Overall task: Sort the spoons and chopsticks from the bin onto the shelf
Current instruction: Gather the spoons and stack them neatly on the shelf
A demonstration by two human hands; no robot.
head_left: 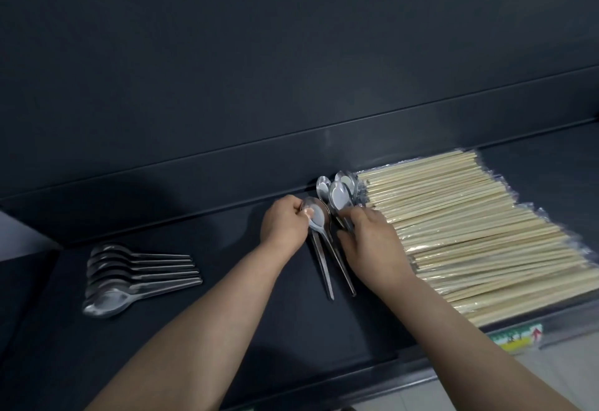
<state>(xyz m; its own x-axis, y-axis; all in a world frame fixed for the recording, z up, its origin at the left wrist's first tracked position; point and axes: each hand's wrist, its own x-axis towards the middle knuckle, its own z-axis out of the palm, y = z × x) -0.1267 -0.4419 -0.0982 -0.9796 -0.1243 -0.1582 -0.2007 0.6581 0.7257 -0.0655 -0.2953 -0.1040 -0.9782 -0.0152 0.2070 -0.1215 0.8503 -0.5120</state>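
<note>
On the dark shelf (227,313) my left hand (283,224) pinches the bowl of a steel spoon (317,216) whose handle points toward me. Beside it my right hand (366,242) grips the handles of several more spoons (338,195), their bowls sticking up past my fingers. A second handle (343,273) lies next to the first. A neat row of several spoons (129,277) lies at the left, handles pointing right. Wrapped pale wooden chopsticks (470,222) lie in wide layers at the right, touching my right hand's side.
The shelf has a dark back wall (291,70) with a raised ledge behind the spoons. Its front edge carries a price-tag strip with a green and yellow label (515,341). Pale floor tiles (567,368) show at the lower right. The bin is out of view.
</note>
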